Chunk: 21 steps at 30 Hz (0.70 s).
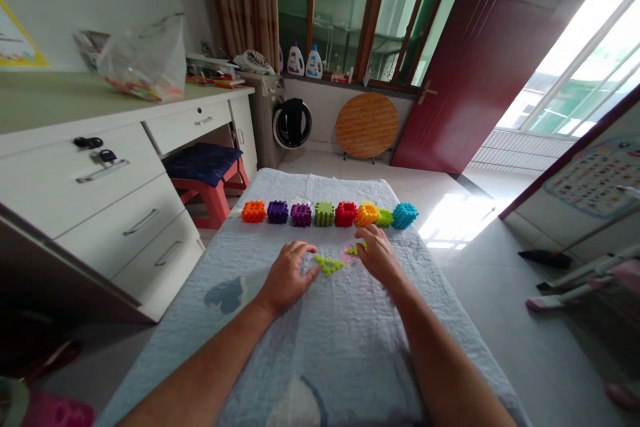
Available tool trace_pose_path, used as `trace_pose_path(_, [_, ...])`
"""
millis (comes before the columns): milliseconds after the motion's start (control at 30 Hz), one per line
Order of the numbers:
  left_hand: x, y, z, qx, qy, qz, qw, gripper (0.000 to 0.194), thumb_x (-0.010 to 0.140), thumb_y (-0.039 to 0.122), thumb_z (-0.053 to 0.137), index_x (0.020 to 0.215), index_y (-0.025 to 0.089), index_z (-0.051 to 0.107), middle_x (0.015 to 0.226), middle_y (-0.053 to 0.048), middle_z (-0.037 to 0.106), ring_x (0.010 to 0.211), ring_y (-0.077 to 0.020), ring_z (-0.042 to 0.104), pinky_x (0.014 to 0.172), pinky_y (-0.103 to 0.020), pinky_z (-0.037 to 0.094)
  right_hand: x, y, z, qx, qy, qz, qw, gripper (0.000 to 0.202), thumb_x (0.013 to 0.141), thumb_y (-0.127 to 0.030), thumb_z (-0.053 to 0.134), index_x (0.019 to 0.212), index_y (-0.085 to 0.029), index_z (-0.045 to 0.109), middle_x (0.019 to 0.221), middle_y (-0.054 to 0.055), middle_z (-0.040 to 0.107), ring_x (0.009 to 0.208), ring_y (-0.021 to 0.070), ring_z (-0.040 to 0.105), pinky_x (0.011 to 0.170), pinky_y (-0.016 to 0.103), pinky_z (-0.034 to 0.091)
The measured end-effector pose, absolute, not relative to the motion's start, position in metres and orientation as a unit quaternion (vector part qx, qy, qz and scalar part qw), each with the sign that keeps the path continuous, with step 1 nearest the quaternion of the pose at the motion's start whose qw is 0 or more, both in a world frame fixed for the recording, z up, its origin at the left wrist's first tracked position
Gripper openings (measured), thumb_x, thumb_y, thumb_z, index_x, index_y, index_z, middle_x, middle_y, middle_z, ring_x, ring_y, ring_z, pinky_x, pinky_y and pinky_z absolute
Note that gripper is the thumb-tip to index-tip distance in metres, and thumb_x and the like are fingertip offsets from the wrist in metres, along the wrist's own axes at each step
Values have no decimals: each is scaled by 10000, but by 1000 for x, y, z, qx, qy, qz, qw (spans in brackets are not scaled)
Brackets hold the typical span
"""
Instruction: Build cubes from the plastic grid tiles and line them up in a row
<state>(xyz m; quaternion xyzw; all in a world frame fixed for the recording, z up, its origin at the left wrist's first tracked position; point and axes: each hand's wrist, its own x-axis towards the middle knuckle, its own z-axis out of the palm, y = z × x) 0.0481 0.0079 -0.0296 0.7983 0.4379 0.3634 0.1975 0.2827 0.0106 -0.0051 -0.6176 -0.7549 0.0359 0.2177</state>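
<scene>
Head view: two bare hands over a pale cloth (345, 340), with small openwork plastic pieces between them. The left hand (290, 277) is unclenched, thumb and fingers parted beside the near yellow-green piece (329, 267), which lies in the middle of the cloth; whether a fingertip touches it cannot be told. The right hand (377, 255) is bent over a second yellow-green piece (355, 249), perhaps pinching it, though the fingers cover too much to be certain. Beyond the hands stands a row of notched blocks: orange (254, 211), dark violet (278, 212), purple (301, 215), green (325, 213), red (346, 213), yellow (367, 213), lime (385, 217) and light blue (405, 215).

Likely faults: the right hand's knuckles, close to the yellow and lime blocks, could knock them out of line if lifted forward; the soft, creased cloth could let a flat piece slide or tilt when pressed, so that its notches miss their mates.

Obscured: the lime block is partly hidden behind its yellow neighbour and the right hand; the second piece's outline is lost under the fingers; both forearms are cut off at the lower edge.
</scene>
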Motion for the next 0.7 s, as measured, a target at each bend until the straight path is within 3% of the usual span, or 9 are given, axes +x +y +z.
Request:
trace_pose_path(167, [56,8,-37,842,426,294,151,456,712,340,720,1122,181,599,1092,-95,608,1027,-260,528,931,-393,417,300,15,-15,-651,-742,82,138,272,776,-267,629,1038,-193,636,999,84,538,914,213,513,850,319,396])
trace_pose_path(267, [60,10,-38,856,427,259,133,476,740,387,699,1149,165,599,1095,-108,611,1022,-270,525,920,-402,417,298,18,-20,-624,-757,120,151,255,767,-156,589,1013,-188,649,1005,72,528,942,187,515,855,276,387])
trace_pose_path(433, [62,12,-39,863,422,245,131,328,804,335,635,1096,186,629,1064,-86,629,995,-249,536,901,-382,418,294,18,-19,-611,-766,132,150,343,717,-28,507,986,-187,648,1005,66,536,938,178,514,859,268,374])
trace_pose_path(600, [61,11,-38,866,408,248,148,348,792,273,631,1132,200,615,1127,-70,627,1032,-238,534,929,-369,406,288,14,-15,-616,-761,136,152,212,764,-225,607,968,-178,644,979,71,530,933,199,504,889,306,355])
trace_pose_path(700, [62,10,-38,861,418,250,146,470,745,351,686,1176,190,594,1180,-85,612,1076,-260,520,951,-386,397,282,13,-17,-633,-750,117,154,245,748,-267,636,973,-173,622,958,74,526,906,209,494,864,320,362])
